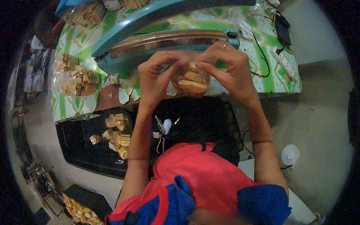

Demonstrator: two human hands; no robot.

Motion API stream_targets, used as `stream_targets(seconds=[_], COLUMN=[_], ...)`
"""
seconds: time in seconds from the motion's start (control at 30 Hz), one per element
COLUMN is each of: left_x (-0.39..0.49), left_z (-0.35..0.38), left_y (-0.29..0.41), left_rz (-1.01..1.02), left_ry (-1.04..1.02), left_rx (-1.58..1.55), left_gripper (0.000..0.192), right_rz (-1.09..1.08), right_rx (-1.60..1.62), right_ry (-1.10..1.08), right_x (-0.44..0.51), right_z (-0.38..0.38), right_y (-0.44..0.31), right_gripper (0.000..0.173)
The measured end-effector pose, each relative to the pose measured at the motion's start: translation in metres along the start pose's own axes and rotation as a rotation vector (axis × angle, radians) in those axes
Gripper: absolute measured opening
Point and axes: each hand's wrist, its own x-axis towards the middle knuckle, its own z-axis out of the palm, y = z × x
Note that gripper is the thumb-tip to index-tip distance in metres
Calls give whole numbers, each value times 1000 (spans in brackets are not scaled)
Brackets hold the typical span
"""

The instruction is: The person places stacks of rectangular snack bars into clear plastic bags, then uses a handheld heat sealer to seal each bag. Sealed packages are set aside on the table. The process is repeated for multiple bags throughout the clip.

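Between my hands hangs a clear plastic bag [192,81] with several light brown, stick-like pieces in it. My left hand [166,66] pinches the bag's top from the left, thumb against fingers. From the right, my right hand [226,63], with a ring on one finger, pinches the same top edge. The bag hangs at the table's front edge, just before a blue-green impulse sealer [166,46], whose long arm [157,17] is raised. Part of the bag's mouth is hidden by my fingers.
Filled clear bags [80,80] lie left on the patterned tablecloth [80,39]. More packs [119,136] sit in a black tray [76,140] below. A power strip [284,63], a black adapter [282,31] and a cable [264,56] lie on the right. Keys [160,135] lie near my lap.
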Motion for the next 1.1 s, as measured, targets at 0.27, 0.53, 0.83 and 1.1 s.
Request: stream_targets(seconds=[0.27,0.53,0.83,1.1], left_x=[13,10,15,7], left_z=[-4,1,-8,-6], left_y=[5,7,5,0], left_rz=[35,-86,-28,-91], left_ry=[-183,-138,-204,-129], left_rx=[-11,16,36,-31], left_gripper=[16,16,19,18], right_rz=[101,32,-20,68], right_rx=[175,111,33,40], right_ry=[0,40,64,26], right_x=[-7,-12,-8,-5], right_z=[-1,1,3,3], right_y=[2,9,9,4], right_gripper=[11,13,10,10])
